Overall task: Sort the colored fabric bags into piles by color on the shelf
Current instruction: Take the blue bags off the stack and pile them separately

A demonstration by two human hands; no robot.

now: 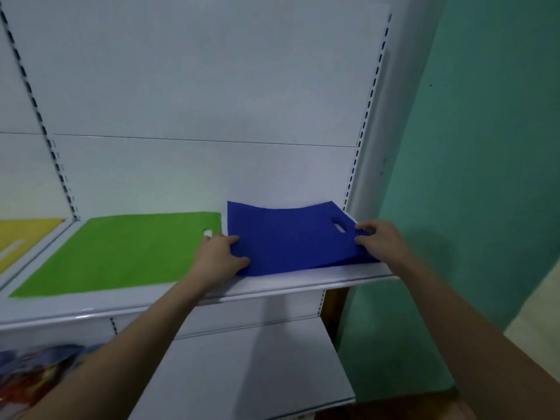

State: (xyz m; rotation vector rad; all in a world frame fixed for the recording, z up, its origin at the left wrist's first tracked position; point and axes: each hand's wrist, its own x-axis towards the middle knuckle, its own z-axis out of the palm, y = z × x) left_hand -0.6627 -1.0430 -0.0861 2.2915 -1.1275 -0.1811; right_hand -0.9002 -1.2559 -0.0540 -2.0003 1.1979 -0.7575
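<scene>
- The blue bag (291, 237) lies at the right end of the shelf (303, 283), in the centre-right of the frame, its long axis running left to right along the shelf and its handle slot toward the right.
- The left hand (219, 257) pinches the bag's near-left corner, thumb on top and fingers curled under the edge.
- The right hand (378, 242) grasps the bag's right edge just beside the handle slot, fingers curled over the fabric.
- So the grip is closed on the bag at both ends; the bag spans the gap between the hands, with its far edge curling up against the back panel (212, 101).
- The near-right part of the bag looks lifted slightly off the shelf, so it seems not fully laid flat yet.
- The green bag (115, 253) lies flat just left of the blue one, close but apart; the left hand is the nearer to it.
- A yellow bag (27, 234) sits at the far left, on the neighbouring shelf section.
- More coloured fabric, blurred, shows at the lower left (33, 368) on a lower shelf.
</scene>
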